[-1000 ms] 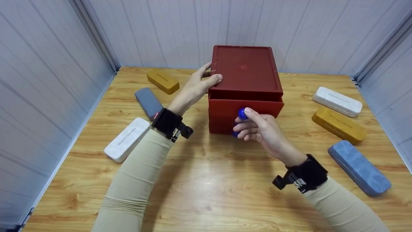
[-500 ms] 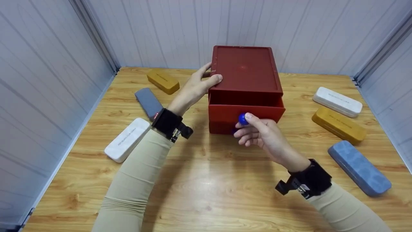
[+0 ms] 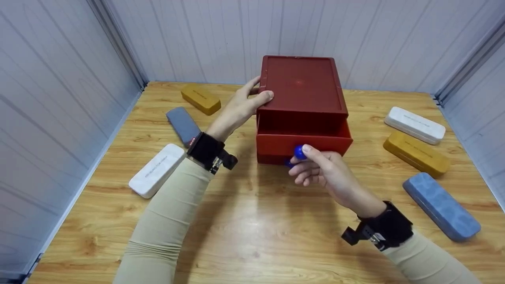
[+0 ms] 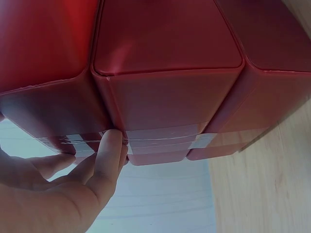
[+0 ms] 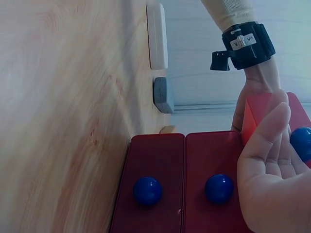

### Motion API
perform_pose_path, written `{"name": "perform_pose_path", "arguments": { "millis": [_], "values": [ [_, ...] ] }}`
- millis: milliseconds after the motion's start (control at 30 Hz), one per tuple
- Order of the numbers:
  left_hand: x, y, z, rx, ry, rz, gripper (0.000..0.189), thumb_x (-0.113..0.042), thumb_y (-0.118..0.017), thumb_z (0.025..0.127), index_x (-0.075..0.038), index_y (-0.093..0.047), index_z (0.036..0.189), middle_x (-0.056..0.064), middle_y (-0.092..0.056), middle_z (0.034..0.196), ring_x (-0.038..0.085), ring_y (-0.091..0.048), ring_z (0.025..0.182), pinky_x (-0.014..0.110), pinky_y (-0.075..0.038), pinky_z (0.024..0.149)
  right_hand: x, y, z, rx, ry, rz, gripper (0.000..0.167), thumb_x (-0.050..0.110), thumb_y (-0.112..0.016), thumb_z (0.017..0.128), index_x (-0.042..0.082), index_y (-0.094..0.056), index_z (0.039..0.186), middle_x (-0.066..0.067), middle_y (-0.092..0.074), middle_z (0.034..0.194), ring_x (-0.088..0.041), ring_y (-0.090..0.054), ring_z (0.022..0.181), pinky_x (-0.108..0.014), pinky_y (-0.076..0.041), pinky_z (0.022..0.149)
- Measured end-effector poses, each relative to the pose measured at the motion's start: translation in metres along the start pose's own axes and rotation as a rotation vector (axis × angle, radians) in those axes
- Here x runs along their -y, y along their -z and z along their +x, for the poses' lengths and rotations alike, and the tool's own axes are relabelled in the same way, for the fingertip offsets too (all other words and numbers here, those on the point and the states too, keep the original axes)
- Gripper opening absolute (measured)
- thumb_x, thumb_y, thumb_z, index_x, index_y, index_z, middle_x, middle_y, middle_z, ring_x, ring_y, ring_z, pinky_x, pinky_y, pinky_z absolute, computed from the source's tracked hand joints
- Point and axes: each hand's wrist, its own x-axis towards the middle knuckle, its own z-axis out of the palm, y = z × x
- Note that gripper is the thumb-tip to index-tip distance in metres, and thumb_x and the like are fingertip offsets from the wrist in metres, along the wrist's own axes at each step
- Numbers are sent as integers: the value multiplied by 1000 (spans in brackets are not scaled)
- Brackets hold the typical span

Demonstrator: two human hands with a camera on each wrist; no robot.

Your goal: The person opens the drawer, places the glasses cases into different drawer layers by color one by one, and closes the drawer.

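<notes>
A dark red stacked drawer cabinet (image 3: pixel 303 81) stands at the table's far middle, its top drawer (image 3: pixel 282 144) pulled part way out. I see no contents in the visible part of that drawer. My right hand (image 3: pixel 329 171) pinches the drawer's round blue knob (image 3: pixel 300 152) between thumb and fingers. Against the cabinet's left side rests my left hand (image 3: pixel 238 108), thumb over the top edge. In the left wrist view, extended fingers (image 4: pixel 108 155) touch the taped side of the stack. The right wrist view shows blue knobs (image 5: pixel 219 189) on two lower shut drawers.
Left of the cabinet lie yellow (image 3: pixel 201 99), grey-blue (image 3: pixel 182 124) and white (image 3: pixel 157 170) oblong cases. On the right are another white case (image 3: pixel 415 124), a yellow case (image 3: pixel 416 154) and a blue case (image 3: pixel 441 206). Pale panels (image 3: pixel 197 39) wall the wooden table (image 3: pixel 252 236).
My right hand has moved toward me with the knob, and the top drawer has slid further out. The left hand has stayed in place on the cabinet.
</notes>
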Motion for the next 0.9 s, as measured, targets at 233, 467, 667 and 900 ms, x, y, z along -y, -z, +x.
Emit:
{"name": "perform_pose_path", "arguments": {
  "millis": [233,467,667,900],
  "values": [
    [1,0,0,10,-3,-5,79,-32,-66,102,-15,-27,169,18,-45,159,28,-64,126,37,-56,104,-1,-1,-4,11,3,-4,47,41,-49,113,2,-76,111,-10,-80,94,-16,-74,75,-26,-61,69],
    [1,0,0,12,-9,3,79,-32,-64,103,-14,-26,170,19,-44,159,28,-64,127,37,-56,104,-1,-3,-8,6,-8,0,47,40,-50,113,1,-75,111,-10,-79,93,-17,-74,75,-26,-61,69],
    [-1,1,-1,14,-2,20,79,-34,-64,103,-16,-26,170,17,-44,160,27,-62,129,37,-54,106,-1,-4,-12,7,-11,-11,48,41,-49,113,0,-75,111,-11,-79,93,-18,-74,75,-26,-61,69],
    [0,1,0,19,-2,4,78,-32,-65,103,-16,-28,170,18,-44,160,28,-62,129,38,-55,106,-1,-6,-15,7,-20,-15,48,41,-49,113,1,-74,113,-10,-79,94,-18,-74,76,-27,-61,69]
  ]
}}
